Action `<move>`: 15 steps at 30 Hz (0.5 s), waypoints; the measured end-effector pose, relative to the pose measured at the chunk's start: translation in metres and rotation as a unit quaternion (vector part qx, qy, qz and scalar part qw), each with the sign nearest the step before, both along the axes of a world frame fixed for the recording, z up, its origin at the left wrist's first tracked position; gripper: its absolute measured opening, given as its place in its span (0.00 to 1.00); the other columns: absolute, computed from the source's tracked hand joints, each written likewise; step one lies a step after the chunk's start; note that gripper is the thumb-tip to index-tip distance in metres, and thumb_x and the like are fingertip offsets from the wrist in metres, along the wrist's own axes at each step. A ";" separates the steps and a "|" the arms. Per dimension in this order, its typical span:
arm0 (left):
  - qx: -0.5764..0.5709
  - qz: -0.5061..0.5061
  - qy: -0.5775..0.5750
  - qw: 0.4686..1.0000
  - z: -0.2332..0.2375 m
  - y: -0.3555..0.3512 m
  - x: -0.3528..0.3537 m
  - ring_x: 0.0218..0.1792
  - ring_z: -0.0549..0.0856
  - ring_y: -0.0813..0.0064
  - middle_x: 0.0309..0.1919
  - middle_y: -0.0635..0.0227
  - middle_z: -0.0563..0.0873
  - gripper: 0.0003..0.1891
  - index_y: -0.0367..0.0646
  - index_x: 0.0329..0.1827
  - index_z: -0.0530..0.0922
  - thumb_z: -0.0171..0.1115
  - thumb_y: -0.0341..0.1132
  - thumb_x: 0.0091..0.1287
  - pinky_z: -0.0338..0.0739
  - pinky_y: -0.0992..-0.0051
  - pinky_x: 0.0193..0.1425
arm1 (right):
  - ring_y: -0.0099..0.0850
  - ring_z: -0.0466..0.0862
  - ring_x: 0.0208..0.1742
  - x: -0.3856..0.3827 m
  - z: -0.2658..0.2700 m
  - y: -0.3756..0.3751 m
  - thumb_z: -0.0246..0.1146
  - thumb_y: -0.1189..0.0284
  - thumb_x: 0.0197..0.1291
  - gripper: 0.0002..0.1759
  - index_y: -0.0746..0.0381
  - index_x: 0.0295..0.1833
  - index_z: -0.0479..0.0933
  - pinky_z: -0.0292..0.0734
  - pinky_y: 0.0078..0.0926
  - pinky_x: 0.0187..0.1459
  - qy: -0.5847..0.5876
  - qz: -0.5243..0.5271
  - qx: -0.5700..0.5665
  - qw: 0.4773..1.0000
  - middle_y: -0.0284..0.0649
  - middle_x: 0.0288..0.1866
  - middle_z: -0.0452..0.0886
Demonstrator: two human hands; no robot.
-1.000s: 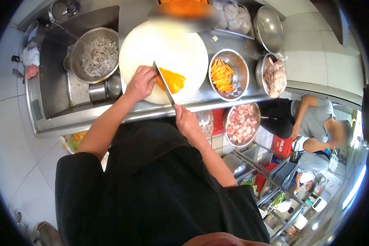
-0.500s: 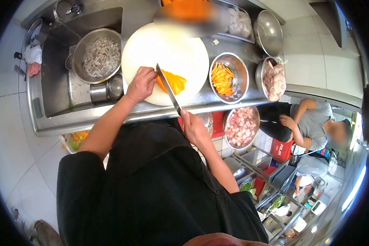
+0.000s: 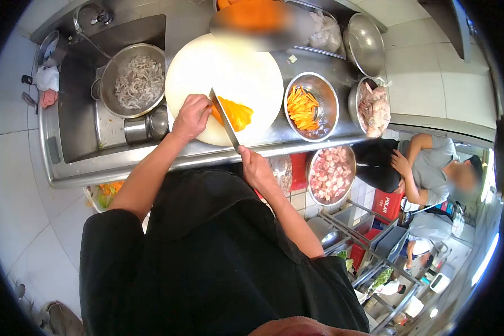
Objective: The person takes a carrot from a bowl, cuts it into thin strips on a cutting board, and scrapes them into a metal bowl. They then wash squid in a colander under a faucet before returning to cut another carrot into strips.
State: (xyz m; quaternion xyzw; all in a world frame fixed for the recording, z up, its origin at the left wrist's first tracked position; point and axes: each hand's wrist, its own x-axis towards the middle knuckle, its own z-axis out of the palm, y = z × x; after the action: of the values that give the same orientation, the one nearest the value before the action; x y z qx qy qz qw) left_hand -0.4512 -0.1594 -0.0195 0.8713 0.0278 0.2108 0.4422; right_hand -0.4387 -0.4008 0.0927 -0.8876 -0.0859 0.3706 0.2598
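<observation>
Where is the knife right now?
Head view, centre: the knife is in the right hand, blade on the orange vegetable that the left hand holds on the white cutting board.

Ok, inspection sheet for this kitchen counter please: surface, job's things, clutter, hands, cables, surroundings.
Surface: steel counter, sink at its left, round white cutting board on top.
Job's things: orange vegetable on the board, knife set against it.
Clutter: bowl of orange strips, bowl of poultry pieces, bowl of pale strips in the sink, bowl of diced meat lower down.
Hands: left hand holds the vegetable down; right hand grips the knife handle.
Cables: nothing seen.
Surroundings: white tiles; a person in grey, low at right.
</observation>
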 end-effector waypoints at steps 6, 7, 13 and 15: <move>0.042 0.003 0.001 0.999 -0.003 0.002 0.001 0.54 0.83 0.55 0.47 0.60 0.86 0.08 0.39 0.46 0.84 0.68 0.26 0.64 0.75 0.60 0.59 | 0.69 0.78 0.61 0.006 0.037 0.004 0.42 0.48 0.84 0.35 0.70 0.57 0.81 0.72 0.58 0.62 0.010 -0.007 0.000 1.000 0.72 0.52 0.82; 0.043 0.003 0.001 0.999 -0.003 0.001 0.001 0.54 0.84 0.55 0.47 0.60 0.86 0.08 0.39 0.46 0.84 0.68 0.26 0.64 0.74 0.60 0.59 | 0.70 0.78 0.61 0.004 0.039 0.002 0.42 0.49 0.84 0.35 0.70 0.56 0.81 0.72 0.61 0.61 0.000 -0.008 0.009 1.000 0.72 0.51 0.82; 0.041 0.003 -0.003 0.999 -0.001 0.001 0.001 0.54 0.83 0.55 0.48 0.60 0.86 0.09 0.39 0.47 0.84 0.68 0.26 0.64 0.74 0.60 0.60 | 0.70 0.79 0.60 -0.003 0.043 -0.007 0.43 0.50 0.84 0.33 0.69 0.56 0.82 0.72 0.61 0.61 0.014 0.007 -0.014 1.000 0.72 0.50 0.82; 0.039 -0.002 0.000 0.999 0.000 0.001 0.001 0.54 0.83 0.55 0.48 0.60 0.86 0.09 0.38 0.47 0.84 0.68 0.26 0.64 0.75 0.60 0.60 | 0.70 0.79 0.59 -0.001 0.026 -0.004 0.42 0.50 0.84 0.33 0.69 0.55 0.82 0.73 0.62 0.61 0.009 0.018 -0.013 1.000 0.72 0.49 0.83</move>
State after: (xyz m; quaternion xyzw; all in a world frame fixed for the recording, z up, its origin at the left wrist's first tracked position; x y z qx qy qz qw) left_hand -0.4498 -0.1582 -0.0198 0.8879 0.0175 0.2107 0.4086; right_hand -0.4395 -0.4048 0.1188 -0.8858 -0.0948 0.3840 0.2428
